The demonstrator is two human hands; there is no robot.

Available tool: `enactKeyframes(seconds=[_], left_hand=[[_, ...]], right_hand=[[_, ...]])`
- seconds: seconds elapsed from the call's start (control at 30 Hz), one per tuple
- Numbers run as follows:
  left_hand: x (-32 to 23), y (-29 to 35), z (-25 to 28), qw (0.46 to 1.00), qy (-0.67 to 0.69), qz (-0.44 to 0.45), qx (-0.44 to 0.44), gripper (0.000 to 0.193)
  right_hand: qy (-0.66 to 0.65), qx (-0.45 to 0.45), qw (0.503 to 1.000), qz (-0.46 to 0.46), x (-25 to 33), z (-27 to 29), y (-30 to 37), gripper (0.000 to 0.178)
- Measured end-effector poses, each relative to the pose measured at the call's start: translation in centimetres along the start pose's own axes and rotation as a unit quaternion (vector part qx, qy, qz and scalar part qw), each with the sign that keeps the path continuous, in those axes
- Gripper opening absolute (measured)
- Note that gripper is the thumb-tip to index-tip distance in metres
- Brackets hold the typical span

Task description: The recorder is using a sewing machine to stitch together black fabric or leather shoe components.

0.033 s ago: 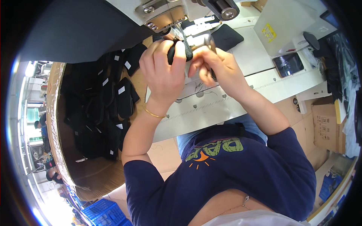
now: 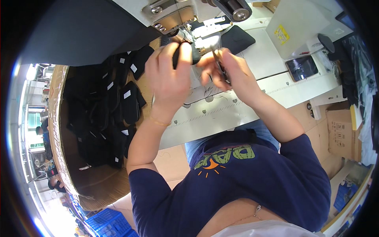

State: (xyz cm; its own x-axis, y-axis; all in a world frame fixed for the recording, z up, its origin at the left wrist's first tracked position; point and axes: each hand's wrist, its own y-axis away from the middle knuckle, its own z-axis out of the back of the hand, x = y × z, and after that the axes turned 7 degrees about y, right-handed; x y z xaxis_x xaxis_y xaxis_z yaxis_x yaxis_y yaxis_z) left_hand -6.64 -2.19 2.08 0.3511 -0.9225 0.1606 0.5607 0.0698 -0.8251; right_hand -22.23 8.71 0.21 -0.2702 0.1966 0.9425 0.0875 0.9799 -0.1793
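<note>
My left hand (image 2: 169,75) is curled, blurred, over a black padded fabric piece (image 2: 196,54) under the sewing machine head (image 2: 173,19). The piece lies close to the needle area and is partly hidden by my fingers. Just right of it my right hand (image 2: 231,73) is closed around slim dark metal thread snips (image 2: 221,67), their tip pointing up towards the machine. Motion smears the fingers of this hand too. Loose dark threads (image 2: 208,91) lie on the white machine table (image 2: 221,108) below my hands.
On the left stands a large cardboard box (image 2: 63,138) of black pieces with white labels (image 2: 132,102). Another black piece (image 2: 237,39) lies behind my right hand. A phone (image 2: 301,67) rests on the table at right. A blue crate (image 2: 110,223) sits lower left.
My right hand has turned and drawn slightly away from the black piece, so the snips show more plainly. My left hand has shifted slightly left on the piece.
</note>
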Motion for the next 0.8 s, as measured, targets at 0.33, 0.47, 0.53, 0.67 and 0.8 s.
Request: enactKeyframes(seconds=[0.33,0.47,0.53,0.67,0.8], left_hand=[[3.9,2.1,3.0,0.531,0.585,0.509,0.342,0.039],[3.4,2.4,2.3,0.49,0.608,0.508,0.364,0.039],[3.0,2.7,2.0,0.504,0.604,0.507,0.351,0.04],[3.3,3.9,1.4,0.476,0.623,0.544,0.299,0.036],[2.7,4.4,2.1,0.34,0.724,0.575,0.175,0.038]], right_hand=[[0.478,-0.052,0.857,0.187,-4.9,1.5,0.7,0.029],[0.507,-0.004,0.83,0.233,-4.9,2.1,0.5,0.027],[0.509,-0.003,0.828,0.236,-4.6,2.2,0.8,0.027],[0.513,0.023,0.772,0.374,-1.6,0.9,3.2,0.039],[0.468,-0.049,0.85,0.236,-4.8,0.5,3.7,0.032]])
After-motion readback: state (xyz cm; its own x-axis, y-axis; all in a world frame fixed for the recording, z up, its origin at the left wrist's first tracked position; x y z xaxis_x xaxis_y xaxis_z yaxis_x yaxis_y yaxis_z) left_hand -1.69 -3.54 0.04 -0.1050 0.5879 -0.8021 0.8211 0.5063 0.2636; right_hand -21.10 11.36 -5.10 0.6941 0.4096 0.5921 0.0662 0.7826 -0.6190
